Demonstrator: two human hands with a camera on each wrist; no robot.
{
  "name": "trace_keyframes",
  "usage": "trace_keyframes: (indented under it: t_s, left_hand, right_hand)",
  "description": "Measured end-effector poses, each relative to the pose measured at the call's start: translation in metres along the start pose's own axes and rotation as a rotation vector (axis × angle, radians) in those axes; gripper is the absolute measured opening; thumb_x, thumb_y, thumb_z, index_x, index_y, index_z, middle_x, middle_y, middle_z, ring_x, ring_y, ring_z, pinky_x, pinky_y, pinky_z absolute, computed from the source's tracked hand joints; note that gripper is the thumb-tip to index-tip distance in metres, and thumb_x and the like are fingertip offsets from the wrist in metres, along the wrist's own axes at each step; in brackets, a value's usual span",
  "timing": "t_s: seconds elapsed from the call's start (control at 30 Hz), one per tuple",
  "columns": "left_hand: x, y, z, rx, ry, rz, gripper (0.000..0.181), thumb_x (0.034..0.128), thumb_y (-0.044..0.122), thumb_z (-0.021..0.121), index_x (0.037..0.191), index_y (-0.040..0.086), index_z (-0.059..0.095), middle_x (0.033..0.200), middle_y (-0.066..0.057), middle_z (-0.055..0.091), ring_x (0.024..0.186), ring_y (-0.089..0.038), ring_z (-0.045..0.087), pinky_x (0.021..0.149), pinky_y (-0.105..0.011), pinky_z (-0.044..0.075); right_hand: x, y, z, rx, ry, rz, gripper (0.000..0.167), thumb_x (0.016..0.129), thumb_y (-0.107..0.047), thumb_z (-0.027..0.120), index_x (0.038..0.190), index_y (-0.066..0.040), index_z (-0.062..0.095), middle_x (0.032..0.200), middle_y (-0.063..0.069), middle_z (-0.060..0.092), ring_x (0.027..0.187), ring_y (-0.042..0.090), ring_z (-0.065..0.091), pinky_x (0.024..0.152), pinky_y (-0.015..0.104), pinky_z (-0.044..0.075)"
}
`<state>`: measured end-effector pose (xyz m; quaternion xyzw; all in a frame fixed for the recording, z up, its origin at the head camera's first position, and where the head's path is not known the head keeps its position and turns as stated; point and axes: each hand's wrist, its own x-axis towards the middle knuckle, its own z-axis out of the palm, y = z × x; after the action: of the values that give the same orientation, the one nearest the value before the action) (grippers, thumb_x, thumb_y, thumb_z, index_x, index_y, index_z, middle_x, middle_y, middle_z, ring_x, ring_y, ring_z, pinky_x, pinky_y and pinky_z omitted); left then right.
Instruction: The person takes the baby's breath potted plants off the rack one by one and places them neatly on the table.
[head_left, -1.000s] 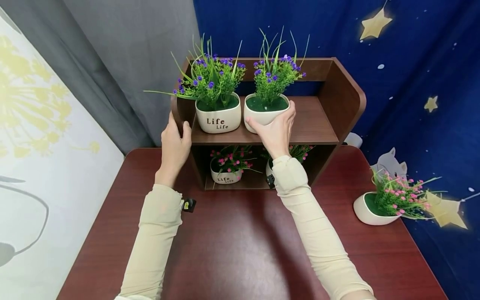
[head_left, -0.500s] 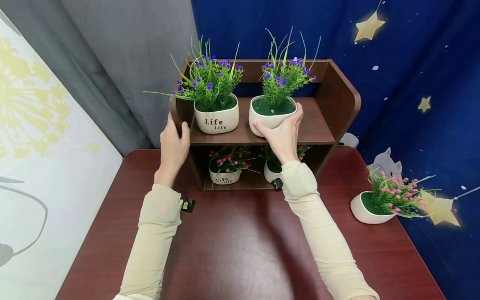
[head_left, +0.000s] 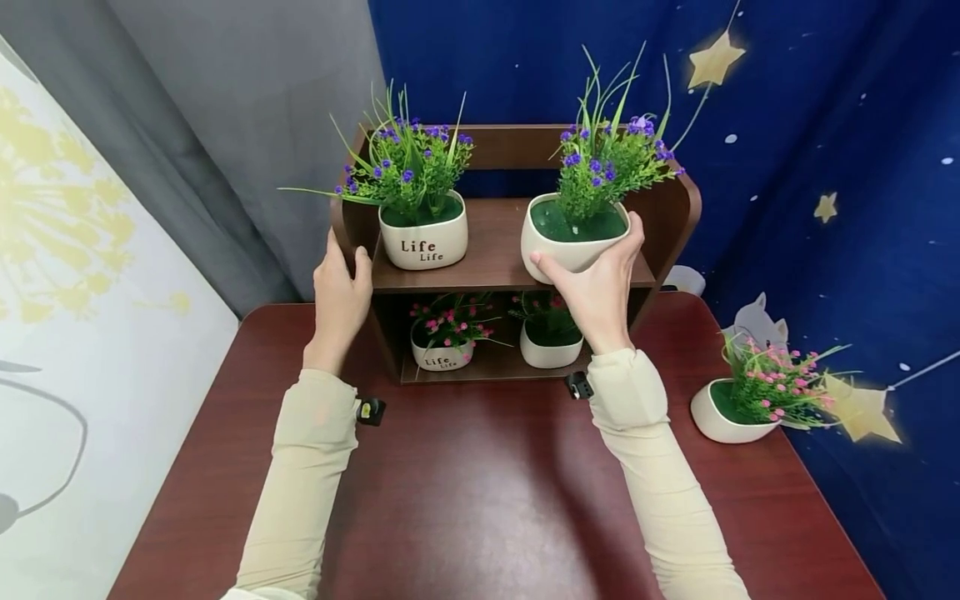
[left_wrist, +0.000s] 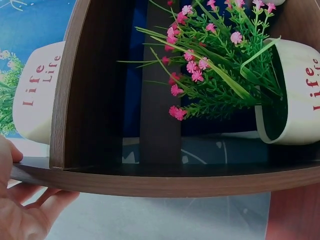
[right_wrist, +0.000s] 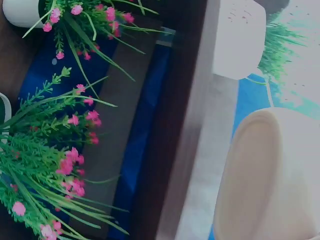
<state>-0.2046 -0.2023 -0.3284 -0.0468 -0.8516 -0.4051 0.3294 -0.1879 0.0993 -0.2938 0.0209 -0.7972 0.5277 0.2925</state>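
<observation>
My right hand grips a white potted plant with purple flowers, thumb on the near face and fingers round its right side. In the right wrist view the underside of this pot shows, apart from the upper board. A matching potted plant marked "Life" stands at the left of the upper shelf. With my left hand I hold the left side panel of the brown wooden shelf; the left wrist view has the thumb and fingers of that hand on either side of the panel.
Two pots with pink flowers, one at left and one at right, stand in the lower compartment. Another pink-flowered pot sits near the right edge of the red-brown table. A dark blue curtain hangs behind.
My right hand has carried its potted plant rightward and toward me, away from the left pot. The left hand keeps its hold on the shelf panel. The head view has shifted slightly.
</observation>
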Motion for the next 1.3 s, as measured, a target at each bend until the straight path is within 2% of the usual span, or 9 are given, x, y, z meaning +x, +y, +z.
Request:
trace_keyframes:
  t_s: [0.23,0.57,0.67,0.8,1.03,1.3]
  left_hand:
    - [-0.001,-0.003,0.003,0.000,0.001,-0.007,0.054,0.0965,0.022,0.041,0.148,0.019,0.026,0.130,-0.014,0.052,0.114,-0.030,0.053,0.093,-0.043,0.040]
    - [0.000,-0.005,0.003,0.014,0.017,-0.015,0.051,0.0965,0.023,0.042,0.144,0.006,0.032,0.123,-0.022,0.055,0.109,-0.036,0.054,0.091,-0.047,0.040]
    - [-0.001,-0.006,0.002,0.015,0.016,-0.024,0.051,0.0965,0.024,0.042,0.144,0.007,0.032,0.124,-0.020,0.055,0.110,-0.035,0.054,0.092,-0.046,0.039]
    - [-0.001,-0.005,0.002,0.010,0.002,-0.033,0.052,0.0967,0.025,0.041,0.146,0.015,0.029,0.130,-0.015,0.052,0.116,-0.030,0.051,0.095,-0.044,0.038]
    - [0.000,-0.004,0.003,0.011,0.015,-0.027,0.050,0.0969,0.025,0.041,0.143,0.006,0.033,0.119,-0.022,0.057,0.107,-0.034,0.056,0.090,-0.045,0.041]
    - [0.002,-0.004,0.000,0.019,0.006,-0.023,0.051,0.0968,0.026,0.040,0.143,0.005,0.033,0.121,-0.022,0.056,0.108,-0.036,0.055,0.092,-0.046,0.040]
  right_hand:
    - [-0.013,-0.001,-0.018,-0.026,0.038,-0.029,0.111,0.063,-0.046,0.081,0.142,-0.006,0.014,0.143,0.005,0.025,0.127,0.009,0.028,0.104,0.027,0.021]
    - [-0.029,-0.001,-0.041,-0.004,0.050,-0.019,0.111,0.062,-0.042,0.083,0.142,-0.008,0.014,0.142,0.005,0.027,0.125,0.010,0.032,0.103,0.027,0.024]
    - [-0.034,0.001,-0.047,-0.007,0.057,-0.020,0.111,0.063,-0.039,0.084,0.142,-0.007,0.014,0.143,0.006,0.026,0.126,0.011,0.030,0.104,0.027,0.023]
    - [-0.040,0.005,-0.056,-0.020,0.065,-0.012,0.110,0.063,-0.036,0.084,0.142,-0.007,0.014,0.144,0.006,0.025,0.128,0.011,0.029,0.105,0.028,0.021]
    - [-0.047,0.016,-0.069,-0.041,0.088,-0.010,0.109,0.060,-0.033,0.086,0.141,-0.008,0.017,0.142,0.005,0.028,0.126,0.008,0.031,0.103,0.025,0.022]
    - [-0.055,0.034,-0.084,-0.054,0.113,0.032,0.109,0.060,-0.031,0.087,0.141,-0.010,0.017,0.141,0.008,0.028,0.127,0.012,0.031,0.103,0.027,0.022]
